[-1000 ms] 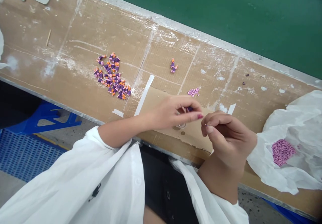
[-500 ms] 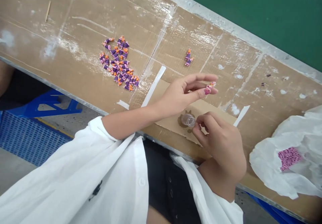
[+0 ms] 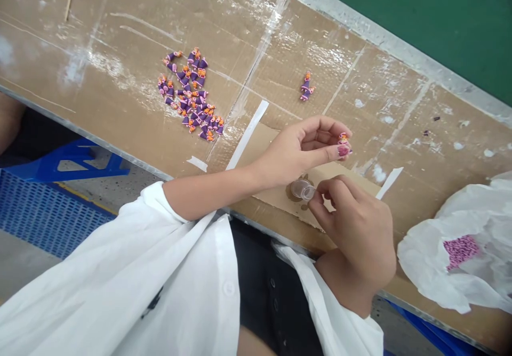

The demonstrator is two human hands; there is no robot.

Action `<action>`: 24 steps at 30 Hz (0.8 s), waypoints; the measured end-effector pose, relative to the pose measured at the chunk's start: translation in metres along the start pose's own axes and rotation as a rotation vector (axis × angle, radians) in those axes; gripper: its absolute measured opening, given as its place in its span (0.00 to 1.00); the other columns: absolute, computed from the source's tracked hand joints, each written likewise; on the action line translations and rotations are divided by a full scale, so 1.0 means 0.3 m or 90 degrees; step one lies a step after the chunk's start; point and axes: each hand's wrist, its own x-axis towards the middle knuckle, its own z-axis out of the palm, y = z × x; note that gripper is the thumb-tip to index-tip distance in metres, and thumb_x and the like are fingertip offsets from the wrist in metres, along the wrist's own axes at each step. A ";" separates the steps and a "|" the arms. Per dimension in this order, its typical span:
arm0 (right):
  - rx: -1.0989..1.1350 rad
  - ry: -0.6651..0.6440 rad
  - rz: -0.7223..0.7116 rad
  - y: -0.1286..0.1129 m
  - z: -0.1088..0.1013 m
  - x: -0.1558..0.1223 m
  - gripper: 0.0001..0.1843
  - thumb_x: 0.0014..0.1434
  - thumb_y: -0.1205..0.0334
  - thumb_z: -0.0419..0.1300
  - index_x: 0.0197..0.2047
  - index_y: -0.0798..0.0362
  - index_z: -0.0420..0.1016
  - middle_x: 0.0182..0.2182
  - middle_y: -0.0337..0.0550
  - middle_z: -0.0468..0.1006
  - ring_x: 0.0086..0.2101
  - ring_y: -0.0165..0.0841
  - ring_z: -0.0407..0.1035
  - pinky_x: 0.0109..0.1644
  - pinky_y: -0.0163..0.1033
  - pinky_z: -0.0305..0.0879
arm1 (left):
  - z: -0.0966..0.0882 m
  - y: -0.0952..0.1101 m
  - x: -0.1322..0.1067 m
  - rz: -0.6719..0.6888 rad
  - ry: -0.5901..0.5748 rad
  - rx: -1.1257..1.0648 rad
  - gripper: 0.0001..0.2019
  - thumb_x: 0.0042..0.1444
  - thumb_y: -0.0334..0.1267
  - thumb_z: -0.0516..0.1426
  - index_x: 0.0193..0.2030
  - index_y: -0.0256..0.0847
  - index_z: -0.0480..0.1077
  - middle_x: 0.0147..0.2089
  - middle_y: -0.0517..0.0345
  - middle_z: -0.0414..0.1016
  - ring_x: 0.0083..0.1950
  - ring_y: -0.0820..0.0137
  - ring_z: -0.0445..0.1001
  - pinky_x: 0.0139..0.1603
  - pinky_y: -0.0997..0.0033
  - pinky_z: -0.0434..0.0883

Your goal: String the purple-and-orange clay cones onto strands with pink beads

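Observation:
My left hand (image 3: pixel 304 148) hovers over the cardboard-covered bench (image 3: pixel 120 95), its thumb and fingertips pinched on a tiny purple and orange piece (image 3: pixel 344 138). Just below it, my right hand (image 3: pixel 356 228) is curled with its fingertips pinched at a small clear round cap (image 3: pixel 302 189) that rests on a stained patch of cardboard. What the right fingertips hold is too small to make out. A heap of several purple and orange pieces (image 3: pixel 192 97) lies to the left, and a lone pair of pieces (image 3: pixel 306 87) sits further back.
A crumpled white plastic bag (image 3: pixel 460 260) with a pile of pink beads (image 3: pixel 460 249) lies at the right. Strips of white tape (image 3: pixel 248 132) stick to the cardboard. A green surface (image 3: pixel 420 9) runs behind the bench's metal edge. A blue crate (image 3: pixel 44 217) stands below left.
The hands parted from a joint pinch: the left rose with a small piece at its fingertips, the right dropped to the clear cap. The view shifted, so the bench slid leftward and down.

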 end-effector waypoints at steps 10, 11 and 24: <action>0.251 0.443 0.032 0.000 0.051 0.008 0.14 0.55 0.76 0.64 0.38 0.45 0.75 0.25 0.33 0.73 0.25 0.33 0.69 0.30 0.42 0.65 | 0.018 -0.014 -0.022 -0.212 -0.176 -0.253 0.19 0.47 0.40 0.74 0.40 0.37 0.73 0.38 0.63 0.76 0.43 0.76 0.78 0.54 0.65 0.76; 0.228 0.456 0.037 -0.001 0.057 0.006 0.14 0.55 0.75 0.64 0.38 0.45 0.76 0.25 0.34 0.73 0.25 0.34 0.69 0.30 0.43 0.66 | 0.020 -0.017 -0.024 -0.227 -0.183 -0.265 0.18 0.47 0.38 0.74 0.40 0.36 0.73 0.37 0.63 0.76 0.43 0.76 0.78 0.55 0.65 0.76; 0.104 0.451 0.052 -0.019 0.043 0.008 0.12 0.57 0.74 0.63 0.36 0.44 0.74 0.23 0.36 0.73 0.24 0.35 0.69 0.28 0.44 0.68 | 0.028 -0.007 -0.026 -0.244 -0.179 -0.255 0.22 0.40 0.38 0.77 0.36 0.35 0.72 0.35 0.65 0.75 0.40 0.77 0.77 0.53 0.66 0.75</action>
